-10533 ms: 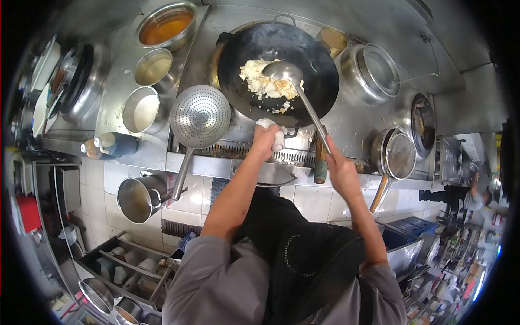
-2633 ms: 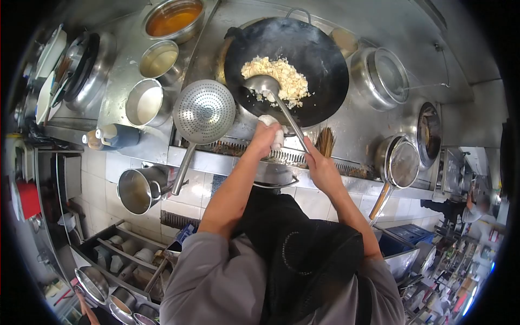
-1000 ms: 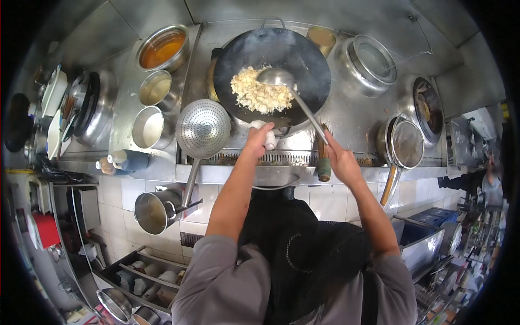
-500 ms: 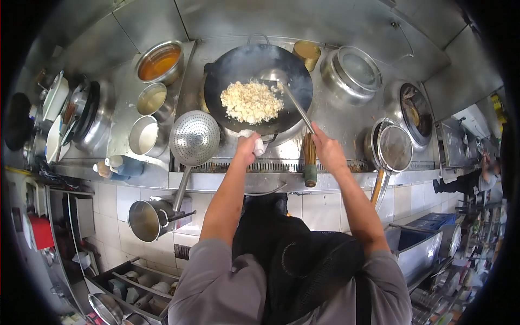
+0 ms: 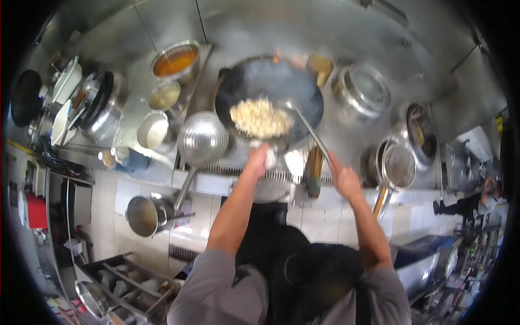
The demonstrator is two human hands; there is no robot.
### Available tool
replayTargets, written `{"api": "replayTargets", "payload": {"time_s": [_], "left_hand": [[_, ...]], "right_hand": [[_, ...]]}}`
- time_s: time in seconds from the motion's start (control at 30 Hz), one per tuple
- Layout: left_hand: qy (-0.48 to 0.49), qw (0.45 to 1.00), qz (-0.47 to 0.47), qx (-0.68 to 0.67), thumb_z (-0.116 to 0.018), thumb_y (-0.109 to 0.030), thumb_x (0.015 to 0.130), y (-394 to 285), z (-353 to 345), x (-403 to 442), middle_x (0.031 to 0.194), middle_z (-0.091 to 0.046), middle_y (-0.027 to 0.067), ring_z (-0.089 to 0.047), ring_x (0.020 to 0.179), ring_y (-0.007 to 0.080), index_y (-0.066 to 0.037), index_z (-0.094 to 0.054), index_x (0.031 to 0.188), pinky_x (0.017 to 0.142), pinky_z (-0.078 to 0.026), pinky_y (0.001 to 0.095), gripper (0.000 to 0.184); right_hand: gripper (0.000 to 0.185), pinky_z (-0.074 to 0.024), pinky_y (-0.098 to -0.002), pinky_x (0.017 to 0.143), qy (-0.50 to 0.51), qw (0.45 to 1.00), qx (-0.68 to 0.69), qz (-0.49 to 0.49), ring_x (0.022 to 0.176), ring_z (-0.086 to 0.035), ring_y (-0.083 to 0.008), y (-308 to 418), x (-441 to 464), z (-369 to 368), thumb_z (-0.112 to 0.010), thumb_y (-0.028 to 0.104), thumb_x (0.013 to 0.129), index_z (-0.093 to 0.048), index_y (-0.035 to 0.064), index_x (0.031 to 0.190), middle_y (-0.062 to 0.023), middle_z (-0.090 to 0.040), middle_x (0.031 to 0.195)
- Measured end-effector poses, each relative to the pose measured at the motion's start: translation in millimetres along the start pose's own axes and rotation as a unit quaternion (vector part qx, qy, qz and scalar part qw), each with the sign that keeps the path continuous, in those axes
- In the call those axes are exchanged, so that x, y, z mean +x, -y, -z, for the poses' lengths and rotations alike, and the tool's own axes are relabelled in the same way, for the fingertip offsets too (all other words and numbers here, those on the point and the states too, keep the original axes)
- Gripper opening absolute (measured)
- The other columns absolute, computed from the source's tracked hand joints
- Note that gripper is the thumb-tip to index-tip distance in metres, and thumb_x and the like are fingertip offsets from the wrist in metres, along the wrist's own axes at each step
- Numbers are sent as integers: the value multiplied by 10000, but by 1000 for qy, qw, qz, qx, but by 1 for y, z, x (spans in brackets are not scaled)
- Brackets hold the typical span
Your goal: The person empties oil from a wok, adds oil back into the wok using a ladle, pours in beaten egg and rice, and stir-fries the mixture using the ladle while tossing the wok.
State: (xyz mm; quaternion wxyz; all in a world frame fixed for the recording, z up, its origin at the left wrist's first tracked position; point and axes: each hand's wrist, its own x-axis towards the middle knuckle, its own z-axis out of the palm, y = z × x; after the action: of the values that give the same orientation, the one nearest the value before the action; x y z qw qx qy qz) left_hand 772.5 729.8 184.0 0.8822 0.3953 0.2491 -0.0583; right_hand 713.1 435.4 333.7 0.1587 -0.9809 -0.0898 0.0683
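Pale, crumbly food (image 5: 261, 117) lies in the near left part of a black wok (image 5: 303, 86), with smoke over it and a small flame at the far rim. My left hand (image 5: 259, 157) is closed round a white cloth (image 5: 270, 159) at the wok's near edge; the wok's near handle is hidden there. My right hand (image 5: 344, 180) grips the handle of a metal ladle (image 5: 311, 130), whose blurred head is inside the wok to the right of the food. Left of the wok rests a perforated strainer (image 5: 203, 138).
Pots with orange (image 5: 176, 60) and pale liquid (image 5: 154, 130) stand at the left. A bamboo brush (image 5: 314, 172) lies near my right hand. Lidded metal pots (image 5: 364, 89) and a mesh strainer (image 5: 398, 167) are at the right. Another person (image 5: 476, 200) is at the far right.
The view has shifted, so the wok sits lower in it. Its far rim is now tipped up more, a flame shows there, and the ladle head has moved right, away from the food.
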Motion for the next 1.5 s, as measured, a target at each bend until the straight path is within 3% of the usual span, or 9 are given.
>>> {"api": "replayTargets", "payload": {"time_s": [0.23, 0.47, 0.6, 0.8, 1.0, 1.17, 1.33, 1.43, 1.5], "left_hand": [[-55, 998, 3, -13, -542, -98, 972, -27, -37, -165, 933, -679, 116, -683, 771, 222, -20, -569, 1130, 603, -565, 367, 179], [-24, 999, -8, 24, -627, -78, 909, 51, 6, -119, 1029, -632, 69, -653, 907, 199, -63, -568, 1148, 721, -559, 362, 247], [19, 995, 54, 82, -598, -20, 910, 26, 10, -184, 1103, -661, 135, -686, 904, 238, -49, -521, 1224, 788, -597, 369, 324], [20, 998, 64, -9, -584, -91, 950, -33, -46, -115, 1046, -677, 159, -663, 798, 222, 4, -523, 1158, 695, -577, 345, 237], [-1, 993, 83, 82, -593, -42, 927, 46, 26, -161, 1170, -620, 99, -650, 951, 215, -53, -536, 1204, 718, -571, 348, 283], [-68, 994, 83, 16, -601, -103, 943, -45, -53, -155, 872, -672, 126, -682, 688, 242, 4, -604, 1059, 628, -579, 345, 158], [-19, 1000, 15, 13, -597, -92, 944, 34, 3, -117, 1044, -651, 84, -661, 960, 195, -41, -586, 1138, 766, -567, 365, 201], [10, 998, 3, 68, -567, 1, 910, 62, 50, -118, 1165, -634, 117, -672, 1046, 239, -15, -506, 1315, 792, -591, 368, 410], [-26, 999, 1, 20, -574, -21, 907, 26, 8, -124, 1079, -661, 112, -683, 933, 223, -17, -544, 1243, 712, -581, 351, 337]], "right_hand": [[437, -535, -401, 911, 333, 924, 159, 103, 972, -710, -405, -4, -36, 151, -561, 160, 1017, -544, 102, 1450, -175, -630, 1378], [434, -531, -494, 766, 134, 989, -33, 58, 834, -662, -485, 6, 13, -6, -507, 276, 1067, -518, 202, 1495, -301, -673, 929], [475, -529, -508, 727, 213, 956, 76, 186, 755, -660, -470, -20, -24, 70, -512, 254, 1066, -457, 210, 1536, -292, -671, 853], [470, -533, -465, 807, 267, 960, 4, 79, 855, -696, -441, 27, 32, 98, -529, 249, 1060, -473, 253, 1527, -287, -667, 1172], [476, -516, -525, 781, 114, 982, 55, 141, 749, -647, -444, 0, 17, 43, -500, 257, 1067, -449, 201, 1536, -235, -702, 890], [460, -527, -493, 764, 304, 946, 3, 109, 802, -671, -473, 24, 30, 121, -514, 284, 1062, -483, 255, 1520, -298, -682, 960], [483, -563, -447, 729, 123, 977, -94, 143, 619, -637, -411, 9, 70, 7, -497, 275, 1073, -437, 193, 1546, -234, -713, 889], [444, -548, -433, 597, -19, 953, 184, 239, 639, -659, -327, 13, 54, 14, -467, 286, 1085, -475, 203, 1521, -228, -712, 926], [458, -536, -411, 600, 346, 814, 454, -111, 649, -632, -276, 37, 43, 64, -463, 306, 1076, -484, 117, 1492, -201, -706, 1001]]}}
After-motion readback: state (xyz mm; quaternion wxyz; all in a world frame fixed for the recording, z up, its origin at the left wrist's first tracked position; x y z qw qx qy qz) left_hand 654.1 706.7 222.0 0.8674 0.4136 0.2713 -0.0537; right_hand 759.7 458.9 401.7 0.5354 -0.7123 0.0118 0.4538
